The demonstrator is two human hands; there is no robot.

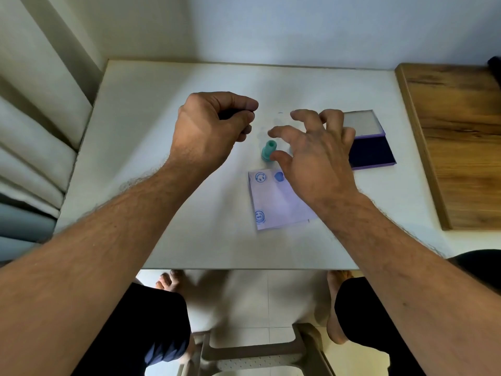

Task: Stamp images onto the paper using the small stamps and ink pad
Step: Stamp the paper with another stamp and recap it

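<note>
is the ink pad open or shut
Open: the ink pad's lid is flipped back flat on the table, leaving the dark blue pad surface exposed.

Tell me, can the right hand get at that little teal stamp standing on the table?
Probably yes. The right hand hovers open just beside the teal stamp, fingers spread around it, and nothing lies between them. The left hand is off to the side, curled round something dark.

No legible text, brand, label or number is found anywhere in view. The small white paper sheet (pixel 276 202) carries round blue stamped marks only; their inner detail is too blurred to read.
</note>
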